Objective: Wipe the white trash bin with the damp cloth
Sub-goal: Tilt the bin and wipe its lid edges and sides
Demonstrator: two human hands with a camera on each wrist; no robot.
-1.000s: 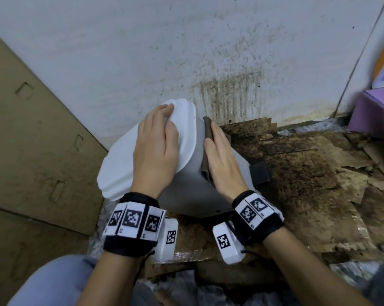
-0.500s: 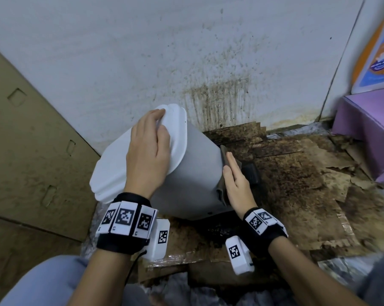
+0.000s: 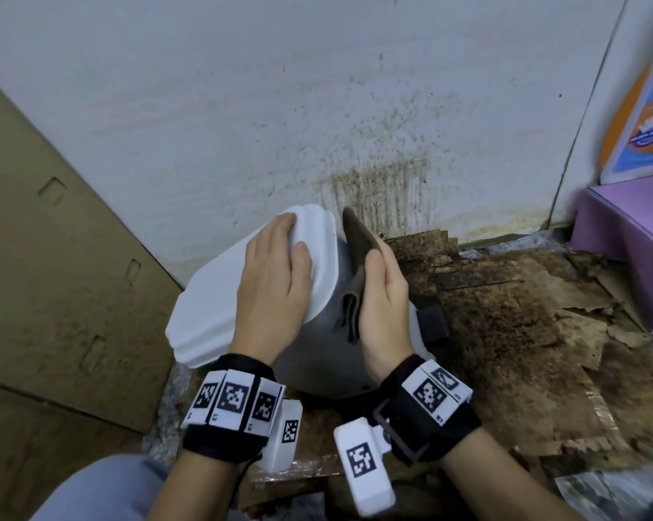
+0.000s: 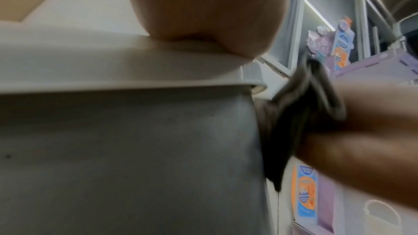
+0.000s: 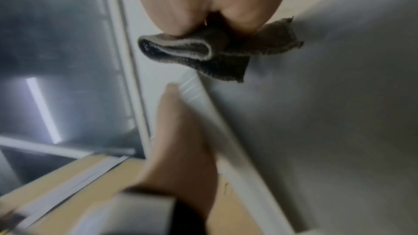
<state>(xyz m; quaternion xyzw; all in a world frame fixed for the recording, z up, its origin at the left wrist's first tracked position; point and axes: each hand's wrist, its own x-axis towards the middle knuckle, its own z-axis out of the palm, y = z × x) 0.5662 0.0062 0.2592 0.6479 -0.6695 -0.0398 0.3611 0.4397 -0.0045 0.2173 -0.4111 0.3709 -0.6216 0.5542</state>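
— One white trash bin (image 3: 212, 291), tipped over toward the left, its base on the stained cardboard (image 3: 505, 332) on the floor beside the spattered wall (image 3: 279, 107). Which side is being wiped?

— The grey side wall, just under the lid rim. The damp cloth (image 3: 356, 250), dark and folded, lies flat against that wall; one corner of it sticks up past the lid edge.

— And the hands?

— The right hand (image 3: 383, 298) presses the cloth onto the bin with straight fingers, thumb alongside. In the right wrist view the folded cloth bulges out from beneath the palm. The left hand (image 3: 270, 287) lies spread on the white lid, fingers relaxed and reaching over its far edge, steadying it.

— Anything around it?

— Brown cardboard sheets (image 3: 54, 276) lean to the left, a purple box (image 3: 625, 227) stands at the right, and a black pedal (image 3: 434, 321) shows behind the right hand.
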